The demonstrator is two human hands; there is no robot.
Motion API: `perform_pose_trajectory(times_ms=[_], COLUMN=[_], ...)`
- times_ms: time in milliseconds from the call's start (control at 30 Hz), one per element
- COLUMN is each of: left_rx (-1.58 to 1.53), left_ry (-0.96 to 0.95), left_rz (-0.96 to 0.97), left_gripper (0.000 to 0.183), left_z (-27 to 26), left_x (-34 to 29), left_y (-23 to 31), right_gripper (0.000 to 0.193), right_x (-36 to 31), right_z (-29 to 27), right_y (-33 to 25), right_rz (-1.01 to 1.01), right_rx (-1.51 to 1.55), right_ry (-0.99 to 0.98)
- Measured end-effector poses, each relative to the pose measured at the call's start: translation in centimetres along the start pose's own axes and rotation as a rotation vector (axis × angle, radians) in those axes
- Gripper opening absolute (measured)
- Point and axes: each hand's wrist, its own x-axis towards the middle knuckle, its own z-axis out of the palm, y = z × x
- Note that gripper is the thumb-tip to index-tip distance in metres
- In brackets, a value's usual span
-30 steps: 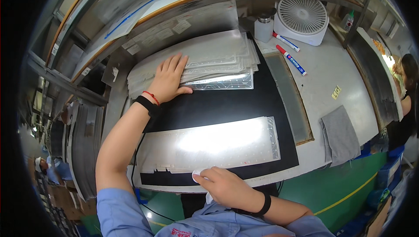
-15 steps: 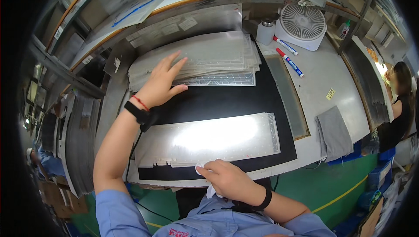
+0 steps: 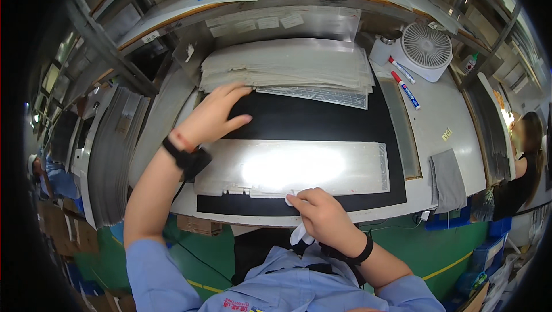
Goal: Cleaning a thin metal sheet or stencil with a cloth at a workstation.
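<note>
A thin shiny metal sheet [image 3: 213, 168], bright with glare, lies on the black mat [image 3: 310, 122] in front of me. My right hand [image 3: 328, 217] is closed on a white cloth [image 3: 302, 234], its fingertips at the sheet's near edge. Notches show along that edge, left of the cloth. My left hand [image 3: 215, 113] has its fingers stretched out and thumb apart, holding nothing. It hovers at the near left corner of a stack of metal sheets [image 3: 287, 62]; whether the fingertips touch the stack I cannot tell. One sheet [image 3: 322, 97] sticks out from under the stack's near side.
A white fan [image 3: 426, 50], a bottle [image 3: 382, 50] and two markers [image 3: 406, 89] stand or lie at the back right. A grey cloth [image 3: 447, 180] hangs near the right front edge. More sheets [image 3: 118, 151] stand at the left. A person [image 3: 523, 157] is at the far right.
My view has shifted, so the bench appears further right. My left hand has drawn back from over the stack to its near left corner. The right hand still holds the cloth at the sheet's edge.
</note>
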Motion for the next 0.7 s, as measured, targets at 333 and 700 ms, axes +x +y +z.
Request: perform_pose_trajectory(times_ms=[333,700], left_rx=[0.433,0.466], left_ry=[0.019,-0.031], left_rz=[0.227,0.123], left_gripper=[0.091,0.098], left_z=[7.6,8.7], left_x=[13.0,16.4], left_y=[-0.3,-1.2], right_gripper=[0.040,0.039], right_x=[-0.4,-0.4], right_z=[0.5,0.1], right_y=[-0.3,-0.2], right_rz=[0.025,0.010], right_rx=[-0.030,-0.001], right_ry=[0.031,-0.011])
